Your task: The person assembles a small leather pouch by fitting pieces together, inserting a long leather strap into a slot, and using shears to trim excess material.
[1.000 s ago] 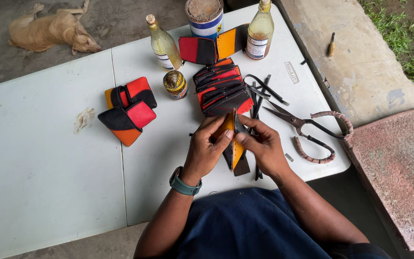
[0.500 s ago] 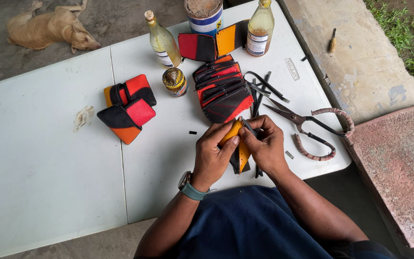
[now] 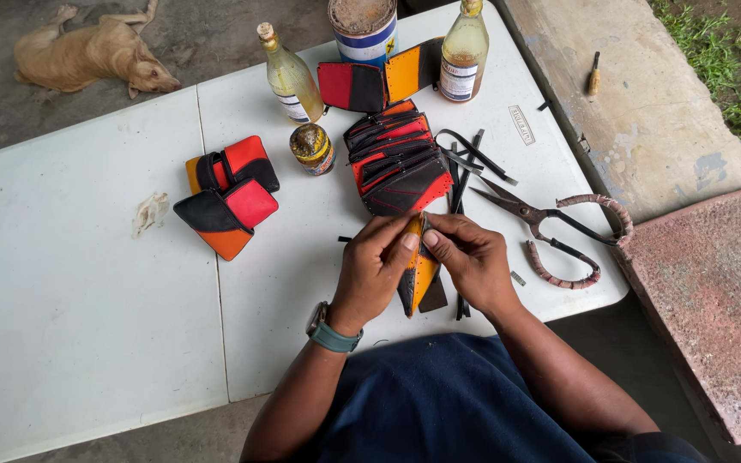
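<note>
My left hand and my right hand both pinch a small orange and black leather pouch, held on edge just above the white table. The fingertips of both hands meet at its top edge. A watch with a teal strap sits on my left wrist. Just beyond my hands lies a fanned stack of red, orange and black leather pieces. Black leather strips lie to its right.
Large scissors with wrapped handles lie at the right. Finished pouches sit at the left, more at the back. Two glass bottles, a small jar and a tin stand behind. A dog lies on the ground.
My hands have turned the pouch slightly and shifted their grip toward its top edge. Everything else on the table is unchanged.
</note>
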